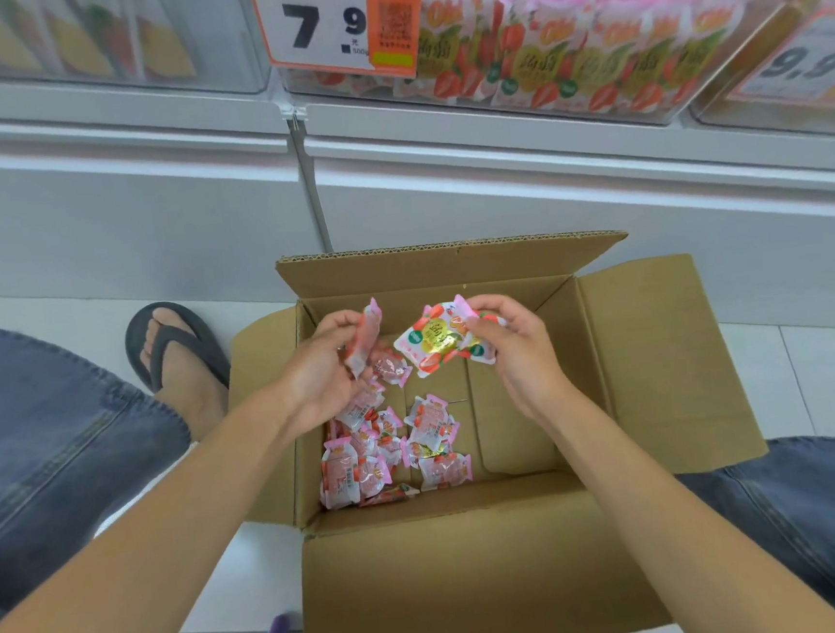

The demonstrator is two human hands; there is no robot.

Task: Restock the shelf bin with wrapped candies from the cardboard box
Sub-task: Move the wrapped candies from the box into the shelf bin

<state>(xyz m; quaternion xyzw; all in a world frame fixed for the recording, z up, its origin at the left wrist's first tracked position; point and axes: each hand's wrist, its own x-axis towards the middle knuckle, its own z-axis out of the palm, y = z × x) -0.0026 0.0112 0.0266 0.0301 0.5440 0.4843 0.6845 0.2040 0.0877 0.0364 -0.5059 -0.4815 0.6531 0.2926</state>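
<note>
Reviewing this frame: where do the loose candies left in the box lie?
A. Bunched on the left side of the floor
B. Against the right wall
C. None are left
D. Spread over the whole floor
A: the candies lie bunched on the left of the box floor, and the right part shows only bare cardboard.

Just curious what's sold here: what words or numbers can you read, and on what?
"7 9": white price tag on the shelf bin.
"500g": same tag, small.
"9.9": right-hand price tag, blurred.
"Oh!": candy packets in the bin.
Too small or blurred: the orange sticker print, the packet in the right hand.
</note>
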